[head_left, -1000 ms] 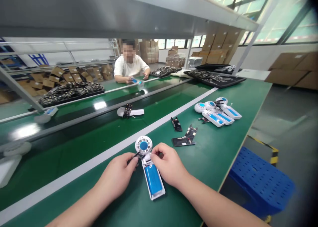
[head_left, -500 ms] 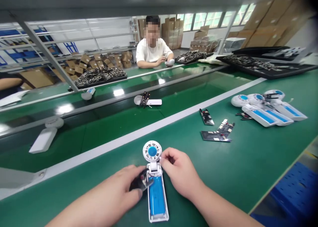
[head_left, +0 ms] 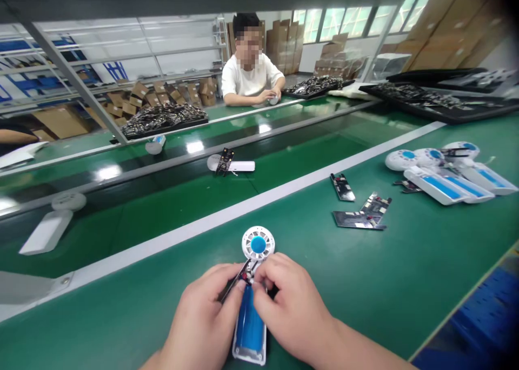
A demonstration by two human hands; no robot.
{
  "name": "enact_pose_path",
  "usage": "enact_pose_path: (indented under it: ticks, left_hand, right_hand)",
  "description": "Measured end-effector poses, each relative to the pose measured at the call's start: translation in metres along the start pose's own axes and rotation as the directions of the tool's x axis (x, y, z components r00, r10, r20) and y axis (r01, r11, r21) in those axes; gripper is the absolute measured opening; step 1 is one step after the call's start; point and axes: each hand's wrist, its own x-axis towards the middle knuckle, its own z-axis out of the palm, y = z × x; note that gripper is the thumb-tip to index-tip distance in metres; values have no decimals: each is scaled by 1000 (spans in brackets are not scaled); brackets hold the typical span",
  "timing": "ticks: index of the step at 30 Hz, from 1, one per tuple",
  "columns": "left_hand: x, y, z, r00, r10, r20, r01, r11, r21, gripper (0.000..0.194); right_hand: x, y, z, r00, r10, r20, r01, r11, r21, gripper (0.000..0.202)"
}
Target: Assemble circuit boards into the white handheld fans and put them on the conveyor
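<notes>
A white handheld fan (head_left: 258,243) with a blue hub lies face up on the green bench, its handle open and a blue battery (head_left: 250,321) inside. My left hand (head_left: 211,305) pinches a dark circuit board (head_left: 235,284), tilted on edge over the top of the handle. Against the fan's neck, the fingertips of my right hand (head_left: 284,294) are pressed together beside the board's small parts; what they grip is too small to make out.
Loose circuit boards (head_left: 360,219) and several open fans (head_left: 441,186) lie to the right. Beyond a pale rail (head_left: 227,210), a fan with a board (head_left: 243,166) and a white fan (head_left: 46,232) rest on the belt. A person (head_left: 251,67) sits opposite, near trays of parts (head_left: 164,122).
My left hand has brought the board up to the fan's neck and turned it on edge. My right hand has moved down beside it. Fans on the belt have shifted.
</notes>
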Motion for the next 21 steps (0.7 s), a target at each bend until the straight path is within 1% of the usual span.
enact_pose_path:
  ticks: [2, 5, 9, 15, 21]
  left_hand:
    - [-3, -3, 5, 996, 88, -30, -85, 994, 75, 23]
    - [-4, -7, 8, 976, 212, -57, -199, 965, 169, 23]
    - [-2, -8, 9, 944, 321, -68, -293, 918, 268, 23]
    - [-3, -10, 7, 902, 432, -8, -396, 836, 380, 24]
    - [-2, -14, 5, 882, 471, 7, -428, 794, 432, 24]
  right_hand:
    - [-1, 0, 2, 1000, 9, -12, -9, 999, -41, 14]
    - [0, -1, 2, 999, 19, -35, -20, 999, -39, 14]
    - [1, -2, 2, 999, 23, -48, -25, 999, -37, 18]
    - [-1, -1, 4, 997, 62, -54, -65, 997, -41, 21]
    - [2, 0, 6, 996, 58, -66, -60, 998, -27, 23]
